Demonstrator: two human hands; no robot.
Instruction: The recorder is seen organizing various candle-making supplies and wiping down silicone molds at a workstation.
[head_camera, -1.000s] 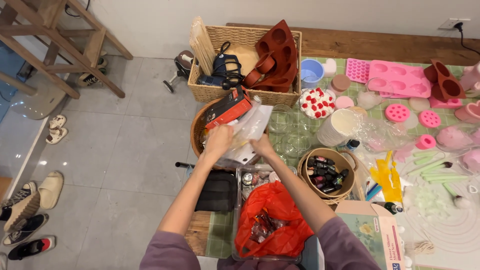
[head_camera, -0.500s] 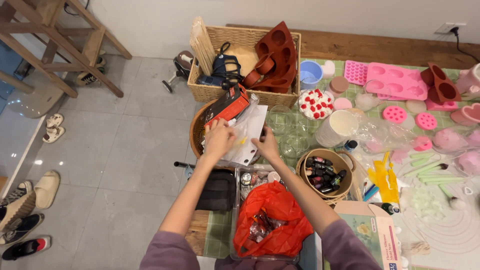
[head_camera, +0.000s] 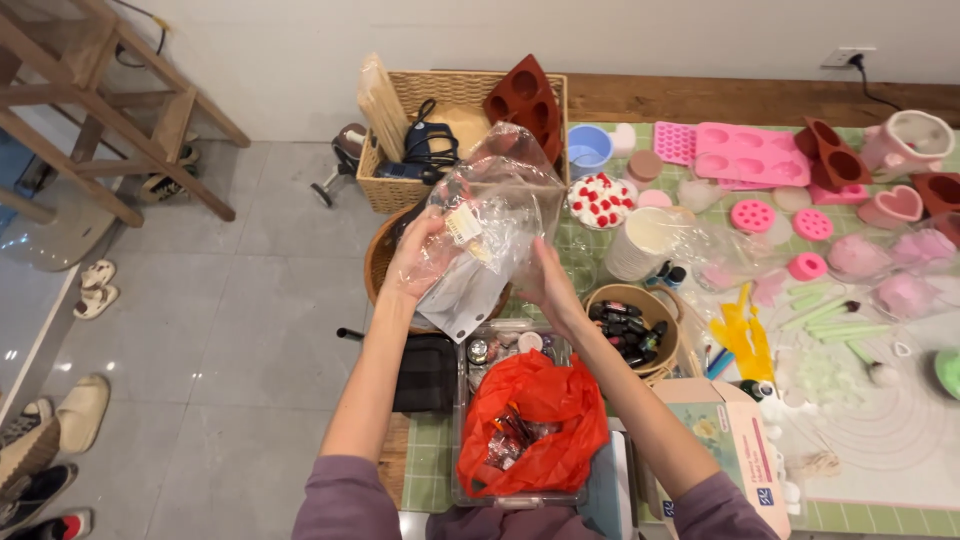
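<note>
Far left of the clear plastic bag (head_camera: 490, 225): wooden stool legs (head_camera: 110, 130) standing on grey floor tiles (head_camera: 220, 330), with sandals and shoes (head_camera: 60, 420) lying along the frame edge below them.

Left hand (head_camera: 415, 262) is gripping the bag's left side, fingers curled round the film and closed on it; a small pale label is showing on the bag just right of the thumb. The bag is being held up in the air between both hands, crumpled and puffed, its top rising in front of the wicker basket (head_camera: 440, 140).

Behind the bag, the basket is holding a black strap bundle and a brown silicone mould (head_camera: 520, 100). Under the bag, a round brown bowl (head_camera: 385, 265) is peeking out on its left.

Right hand (head_camera: 548, 285) is pressing the bag's right lower edge, palm against the film, fingers partly hidden behind it; how tightly it is closing I cannot tell.

Below the bag: a black pouch (head_camera: 428, 372), then a clear plastic bin with a red bag (head_camera: 535, 420) sitting in it.

Right of the bag: a small round basket of dark little bottles (head_camera: 632, 325), yellow gloves (head_camera: 745, 335), pink silicone moulds (head_camera: 750, 152) lying on the green checked mat (head_camera: 860, 520).
</note>
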